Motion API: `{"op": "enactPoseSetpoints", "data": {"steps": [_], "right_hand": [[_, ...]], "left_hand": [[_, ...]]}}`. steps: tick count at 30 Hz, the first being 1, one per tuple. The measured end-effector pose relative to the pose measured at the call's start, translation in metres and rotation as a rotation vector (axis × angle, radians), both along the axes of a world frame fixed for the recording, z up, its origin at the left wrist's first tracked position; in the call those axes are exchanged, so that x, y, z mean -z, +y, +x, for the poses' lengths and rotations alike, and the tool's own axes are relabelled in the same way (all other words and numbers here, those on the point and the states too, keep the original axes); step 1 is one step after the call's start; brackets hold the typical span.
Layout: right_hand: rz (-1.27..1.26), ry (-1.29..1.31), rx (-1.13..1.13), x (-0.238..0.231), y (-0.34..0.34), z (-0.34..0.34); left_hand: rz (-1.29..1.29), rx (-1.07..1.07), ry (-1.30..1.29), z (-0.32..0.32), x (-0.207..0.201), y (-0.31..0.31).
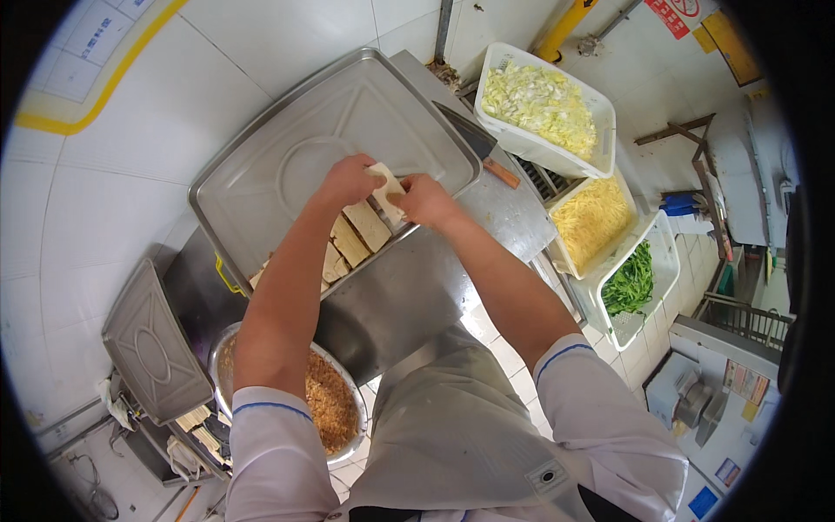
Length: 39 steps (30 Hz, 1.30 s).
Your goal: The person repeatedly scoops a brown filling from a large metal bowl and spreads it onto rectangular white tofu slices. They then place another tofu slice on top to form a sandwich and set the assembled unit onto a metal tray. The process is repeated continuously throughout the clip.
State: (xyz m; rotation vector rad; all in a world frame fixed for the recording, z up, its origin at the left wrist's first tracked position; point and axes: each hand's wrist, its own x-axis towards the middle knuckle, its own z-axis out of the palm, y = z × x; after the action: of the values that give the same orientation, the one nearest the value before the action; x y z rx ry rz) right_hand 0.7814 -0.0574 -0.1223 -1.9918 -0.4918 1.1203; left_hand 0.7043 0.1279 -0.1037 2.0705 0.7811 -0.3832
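Between my left hand (pixel 350 180) and my right hand (pixel 424 202) is a pale rectangular slab of what looks like tofu (pixel 385 196). The fingers of both hands close on it, one hand at each long side. It sits over the near edge of a large metal tray (pixel 252 187). To its left, a row of similar slabs (pixel 368 228) lies along the tray's near side, with browner cut edges on some. My left forearm hides part of that row.
A knife (pixel 501 172) with a wooden handle lies right of the tray. Further right stand white baskets of chopped cabbage (pixel 544 109), yellow shreds (pixel 591 222) and green leaves (pixel 631 280). At lower left are a bowl of brown crumbly mixture (pixel 330 404) and another metal tray (pixel 155 348).
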Motion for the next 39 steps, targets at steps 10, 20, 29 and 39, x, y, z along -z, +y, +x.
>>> {"op": "enactPoseSetpoints", "data": {"steps": [10, 20, 29, 39], "right_hand": [[-0.078, -0.572, -0.237, 0.0, 0.001, -0.015], [0.066, -0.638, -0.108, -0.024, -0.01, -0.025], [0.305, 0.018, -0.291, -0.076, -0.053, -0.177], [0.257, 0.081, -1.014, -0.065, -0.036, -0.547]], "left_hand": [[0.212, 0.214, 0.058, -0.001, -0.001, 0.009], [0.304, -0.086, -0.43, -0.05, -0.002, -0.011], [0.103, -0.773, -0.565, -0.334, -0.053, -0.124], [0.269, -1.448, -0.588, -0.753, -0.024, -0.24]]}}
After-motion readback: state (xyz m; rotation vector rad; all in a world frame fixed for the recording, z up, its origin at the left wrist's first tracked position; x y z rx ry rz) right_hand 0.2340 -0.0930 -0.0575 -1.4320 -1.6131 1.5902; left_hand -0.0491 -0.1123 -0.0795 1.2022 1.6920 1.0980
